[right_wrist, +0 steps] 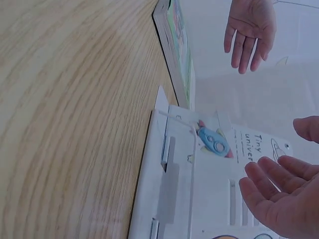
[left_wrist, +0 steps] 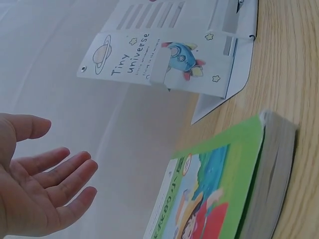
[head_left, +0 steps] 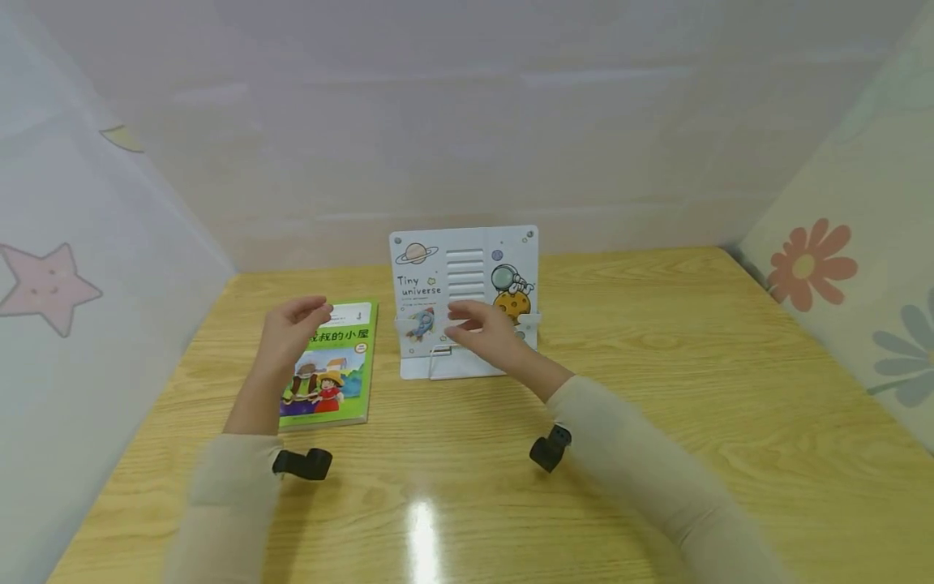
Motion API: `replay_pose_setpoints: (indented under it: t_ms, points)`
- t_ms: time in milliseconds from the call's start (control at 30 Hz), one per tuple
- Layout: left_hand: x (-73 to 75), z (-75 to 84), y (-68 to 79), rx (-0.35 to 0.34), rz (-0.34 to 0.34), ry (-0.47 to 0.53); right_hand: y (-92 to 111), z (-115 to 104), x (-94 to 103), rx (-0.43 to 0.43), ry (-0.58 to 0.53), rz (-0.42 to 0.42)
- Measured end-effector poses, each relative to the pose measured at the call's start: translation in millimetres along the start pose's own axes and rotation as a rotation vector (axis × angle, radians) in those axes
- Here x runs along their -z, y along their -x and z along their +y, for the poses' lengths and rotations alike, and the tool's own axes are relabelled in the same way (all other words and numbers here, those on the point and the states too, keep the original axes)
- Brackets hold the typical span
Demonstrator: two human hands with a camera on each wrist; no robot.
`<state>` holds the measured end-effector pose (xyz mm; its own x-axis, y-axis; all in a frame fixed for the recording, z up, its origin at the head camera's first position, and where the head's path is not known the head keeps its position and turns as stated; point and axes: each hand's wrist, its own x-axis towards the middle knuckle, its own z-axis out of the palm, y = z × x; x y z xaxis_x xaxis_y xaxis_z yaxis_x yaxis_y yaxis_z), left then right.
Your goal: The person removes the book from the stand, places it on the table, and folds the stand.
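Observation:
A white book stand (head_left: 467, 276) printed with "Tiny universe", a rocket and an astronaut stands upright near the back of the table. To its left a thick book (head_left: 343, 381) with a green illustrated cover lies flat. My left hand (head_left: 289, 328) hovers above the book, holding nothing; in the left wrist view its fingers (left_wrist: 65, 184) are relaxed and spread from the thumb. In front of the stand is my right hand (head_left: 485, 328), also empty, its fingers (right_wrist: 279, 179) loosely bent and hiding part of the stand in the head view.
The wooden table (head_left: 657, 389) reaches back to a pale cloth wall (head_left: 467, 146). Side cloths carry a pink star (head_left: 49, 285) at left and a red flower (head_left: 810, 266) at right. Black wrist cameras (head_left: 310, 464) sit on both sleeves.

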<state>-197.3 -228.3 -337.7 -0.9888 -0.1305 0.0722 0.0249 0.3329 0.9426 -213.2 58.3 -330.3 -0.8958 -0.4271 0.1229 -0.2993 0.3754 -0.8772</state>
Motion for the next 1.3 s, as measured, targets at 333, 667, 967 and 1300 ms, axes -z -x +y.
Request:
replay_pose_setpoints:
  t_ms: [333,667,967,1300]
  points:
    - [-34.5,21.5,3.3,0.014,-0.037,0.009,13,18,42.8,0.048,0.034,0.156]
    - [-57.0,13.3,-7.8,0.01,-0.042,0.063,16,49,69.1,-0.057,0.091,0.265]
    - [-72.2,8.1,-11.8,0.043,-0.029,0.074,17,64,71.0,-0.073,0.038,0.35]
    - [-86.5,4.5,-18.0,0.063,-0.03,0.024,5,79,62.6,-0.222,0.043,0.336]
